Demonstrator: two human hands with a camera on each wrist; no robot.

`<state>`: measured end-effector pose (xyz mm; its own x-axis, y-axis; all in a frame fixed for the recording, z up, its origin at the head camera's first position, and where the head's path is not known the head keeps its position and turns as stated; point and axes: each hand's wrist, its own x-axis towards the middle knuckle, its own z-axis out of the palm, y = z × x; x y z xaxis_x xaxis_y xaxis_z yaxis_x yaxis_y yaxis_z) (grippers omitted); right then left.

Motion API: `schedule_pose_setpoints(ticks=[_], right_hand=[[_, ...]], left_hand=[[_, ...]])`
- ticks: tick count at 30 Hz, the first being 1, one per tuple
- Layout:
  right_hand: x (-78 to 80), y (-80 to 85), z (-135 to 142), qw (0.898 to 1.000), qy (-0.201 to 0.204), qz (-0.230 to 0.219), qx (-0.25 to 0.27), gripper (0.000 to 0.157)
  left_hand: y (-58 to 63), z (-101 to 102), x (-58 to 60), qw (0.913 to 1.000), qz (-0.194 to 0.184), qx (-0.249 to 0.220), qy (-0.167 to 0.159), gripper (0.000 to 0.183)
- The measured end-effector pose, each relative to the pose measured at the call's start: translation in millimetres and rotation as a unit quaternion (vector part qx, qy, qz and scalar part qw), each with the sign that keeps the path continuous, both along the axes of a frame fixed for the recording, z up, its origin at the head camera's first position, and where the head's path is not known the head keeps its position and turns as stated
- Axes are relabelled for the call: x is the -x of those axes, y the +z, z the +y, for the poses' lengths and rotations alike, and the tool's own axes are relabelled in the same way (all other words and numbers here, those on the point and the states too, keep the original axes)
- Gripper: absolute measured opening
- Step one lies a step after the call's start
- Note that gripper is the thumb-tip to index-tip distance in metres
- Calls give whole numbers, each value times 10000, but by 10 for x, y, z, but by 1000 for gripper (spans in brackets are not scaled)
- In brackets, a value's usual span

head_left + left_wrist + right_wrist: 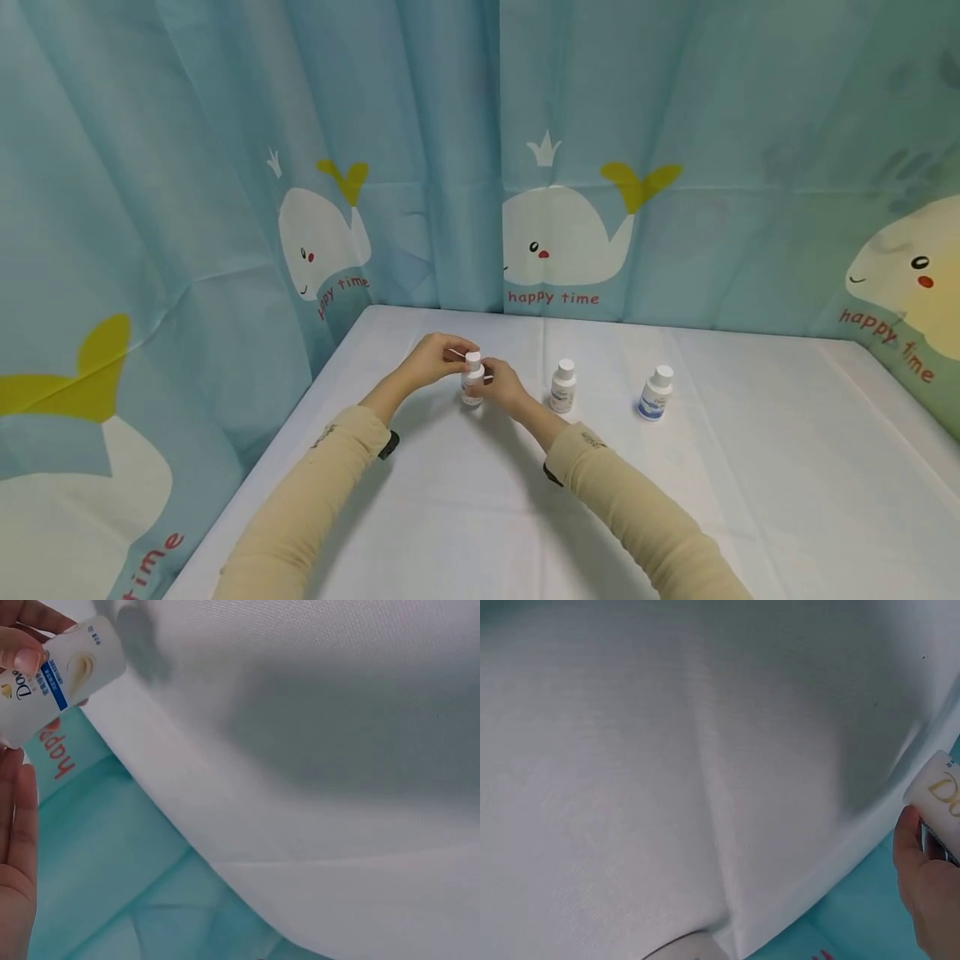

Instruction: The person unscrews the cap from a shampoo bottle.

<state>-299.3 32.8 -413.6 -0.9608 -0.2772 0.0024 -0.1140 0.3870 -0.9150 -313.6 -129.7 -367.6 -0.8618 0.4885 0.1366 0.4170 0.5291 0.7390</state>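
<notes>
Both hands meet at a small white Dove bottle [472, 377], which stands upright in the head view. My left hand [433, 360] has thumb and fingers around its white cap [472, 357]. My right hand [506, 386] grips the body from the right side. In the left wrist view the bottle [79, 664] shows a blue-banded label, with a thumb pressed on it and the left hand [16, 840] by the cap end. The right wrist view catches only part of the bottle [937, 791] above the right hand [922, 874].
Two more white capped bottles stand to the right: one close by the right hand [563, 387], another with a blue label [656, 394] farther off. A white cloth [465, 517] covers the table. Blue curtains [450, 150] with whale prints hang behind and along the left.
</notes>
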Motion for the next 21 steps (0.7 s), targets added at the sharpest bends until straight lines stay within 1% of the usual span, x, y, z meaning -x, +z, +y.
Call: schedule_pose_setpoints(ticks=[6, 12, 15, 21], right_hand=[[-76, 19, 64, 10000, -19, -11, -61, 45], [-177, 65, 123, 9999, -48, -27, 88, 42], [-231, 75, 157, 9998, -1, -100, 168, 42], [-332, 65, 247, 9994, 302, 13, 151, 43]], left_hand=[[8, 15, -58, 10000, 4, -5, -81, 33], [37, 42, -148, 9999, 19, -104, -95, 32], [43, 56, -193, 9996, 2, -180, -215, 32], [52, 89, -273, 9989, -16, -218, -425, 31]])
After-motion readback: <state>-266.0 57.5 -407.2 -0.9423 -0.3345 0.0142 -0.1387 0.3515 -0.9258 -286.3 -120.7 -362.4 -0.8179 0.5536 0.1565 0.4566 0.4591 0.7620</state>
